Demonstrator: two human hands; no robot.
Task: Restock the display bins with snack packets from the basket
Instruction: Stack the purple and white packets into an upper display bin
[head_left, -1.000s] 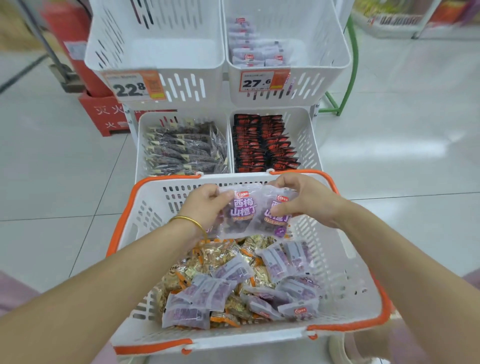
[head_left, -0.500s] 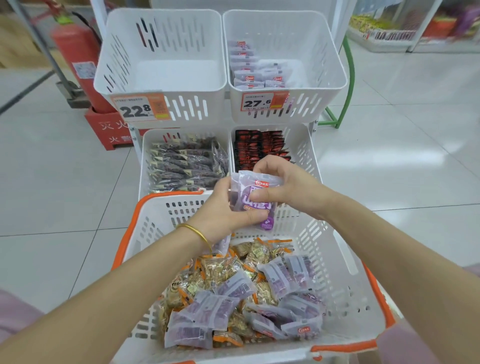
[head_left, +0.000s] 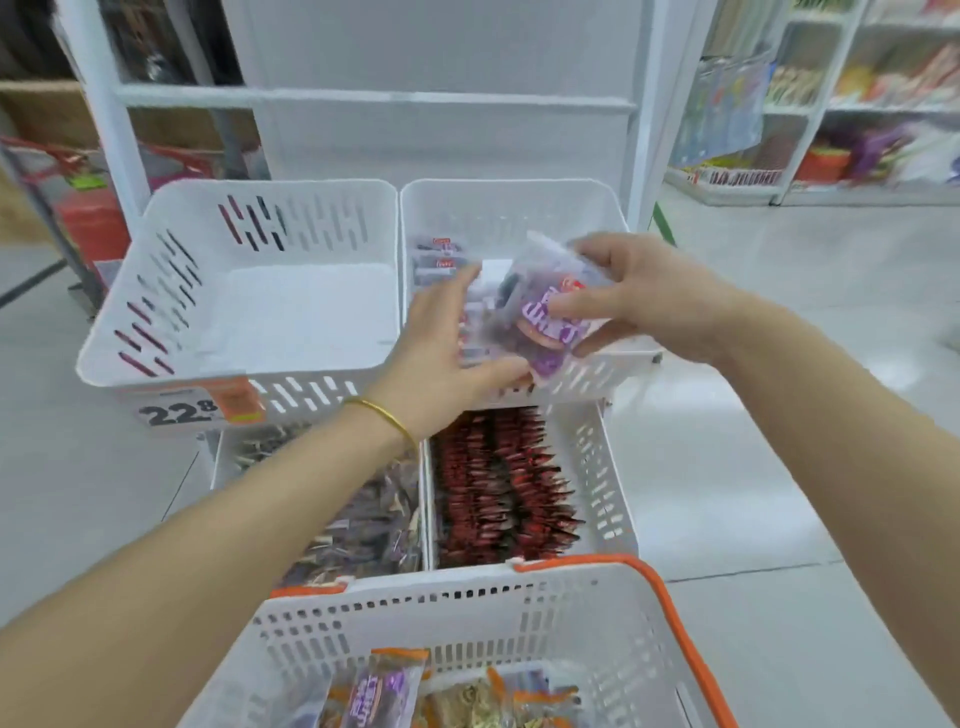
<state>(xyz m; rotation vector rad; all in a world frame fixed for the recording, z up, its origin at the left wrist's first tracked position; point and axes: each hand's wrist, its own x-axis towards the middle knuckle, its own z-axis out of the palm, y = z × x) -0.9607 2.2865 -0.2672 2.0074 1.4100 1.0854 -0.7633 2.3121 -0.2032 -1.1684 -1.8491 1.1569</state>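
Snack packet (head_left: 537, 338) in right hand (head_left: 654, 301) stands on end, tilted.

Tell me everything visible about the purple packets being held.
The purple packets are a small bunch of clear, crinkly plastic sachets with purple print and a red logo, blurred. They are tilted over the front of the upper right bin. The right hand grips them; the left hand touches their left and lower edge with straight fingers.
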